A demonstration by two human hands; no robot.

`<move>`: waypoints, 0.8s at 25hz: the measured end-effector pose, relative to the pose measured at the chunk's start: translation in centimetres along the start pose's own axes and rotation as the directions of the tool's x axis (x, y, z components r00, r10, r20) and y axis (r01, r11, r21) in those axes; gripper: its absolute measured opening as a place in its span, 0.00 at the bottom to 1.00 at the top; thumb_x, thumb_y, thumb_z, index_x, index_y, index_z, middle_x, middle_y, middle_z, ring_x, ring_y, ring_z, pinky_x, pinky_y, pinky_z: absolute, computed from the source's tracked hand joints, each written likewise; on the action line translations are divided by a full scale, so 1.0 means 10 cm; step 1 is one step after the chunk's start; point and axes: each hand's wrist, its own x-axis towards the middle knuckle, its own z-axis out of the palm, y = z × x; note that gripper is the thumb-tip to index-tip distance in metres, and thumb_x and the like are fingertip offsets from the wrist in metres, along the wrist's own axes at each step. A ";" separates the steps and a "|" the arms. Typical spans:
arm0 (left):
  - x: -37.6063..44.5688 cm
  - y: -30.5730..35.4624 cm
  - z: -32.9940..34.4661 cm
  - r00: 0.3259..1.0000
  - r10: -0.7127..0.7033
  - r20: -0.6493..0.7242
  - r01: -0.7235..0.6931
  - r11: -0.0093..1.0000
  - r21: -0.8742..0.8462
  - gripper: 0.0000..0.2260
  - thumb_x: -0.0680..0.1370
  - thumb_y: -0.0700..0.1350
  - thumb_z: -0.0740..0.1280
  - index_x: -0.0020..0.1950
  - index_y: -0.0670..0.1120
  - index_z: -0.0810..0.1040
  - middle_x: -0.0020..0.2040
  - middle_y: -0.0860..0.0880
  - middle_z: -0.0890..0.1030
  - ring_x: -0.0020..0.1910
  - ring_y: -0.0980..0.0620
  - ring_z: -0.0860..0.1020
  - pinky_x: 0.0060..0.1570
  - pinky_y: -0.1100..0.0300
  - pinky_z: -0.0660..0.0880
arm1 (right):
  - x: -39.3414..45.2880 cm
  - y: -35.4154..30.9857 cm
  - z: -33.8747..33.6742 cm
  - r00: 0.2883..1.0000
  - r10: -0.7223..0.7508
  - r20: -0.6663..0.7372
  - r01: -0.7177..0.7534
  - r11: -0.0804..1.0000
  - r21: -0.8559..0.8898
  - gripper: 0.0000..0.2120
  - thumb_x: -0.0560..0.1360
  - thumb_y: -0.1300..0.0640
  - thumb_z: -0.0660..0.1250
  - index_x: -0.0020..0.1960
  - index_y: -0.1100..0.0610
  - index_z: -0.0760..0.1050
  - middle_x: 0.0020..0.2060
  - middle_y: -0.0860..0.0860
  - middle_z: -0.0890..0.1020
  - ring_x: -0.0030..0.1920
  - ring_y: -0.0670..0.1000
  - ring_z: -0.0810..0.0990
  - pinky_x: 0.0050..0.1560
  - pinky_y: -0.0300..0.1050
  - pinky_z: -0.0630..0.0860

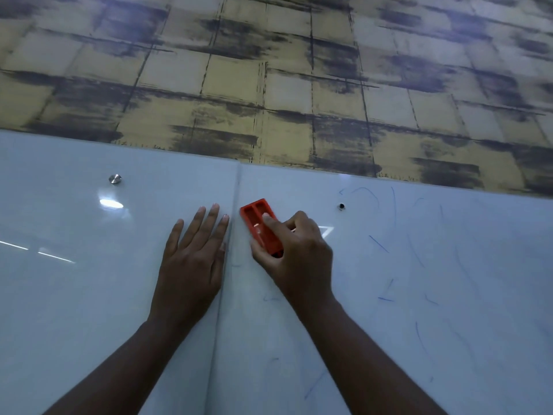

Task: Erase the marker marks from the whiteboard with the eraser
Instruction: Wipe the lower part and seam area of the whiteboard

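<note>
The whiteboard (449, 339) fills the lower part of the head view, made of two glossy panels that meet at a vertical seam. My right hand (294, 253) grips a red eraser (259, 223) and holds it against the right panel, just right of the seam near the top edge. My left hand (194, 259) lies flat with straight fingers on the left panel, right beside the seam. Faint blue marker marks (378, 244) are scattered over the right panel, mostly to the right of and below the eraser.
A patterned yellow and dark wall (269, 70) rises above the board's top edge. A round metal mount (115, 178) sits on the left panel and a small dark mount (341, 206) on the right panel. Light glare shows on the left panel.
</note>
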 end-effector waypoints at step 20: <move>-0.32 0.06 -0.09 1.000 -0.020 0.006 0.020 1.000 -0.013 0.24 0.87 0.46 0.50 0.83 0.41 0.64 0.84 0.44 0.63 0.85 0.46 0.60 0.82 0.39 0.59 | -0.60 0.07 -0.34 0.961 -0.149 0.233 0.114 0.981 0.158 0.29 0.72 0.42 0.76 0.69 0.53 0.78 0.50 0.48 0.78 0.49 0.50 0.75 0.46 0.51 0.78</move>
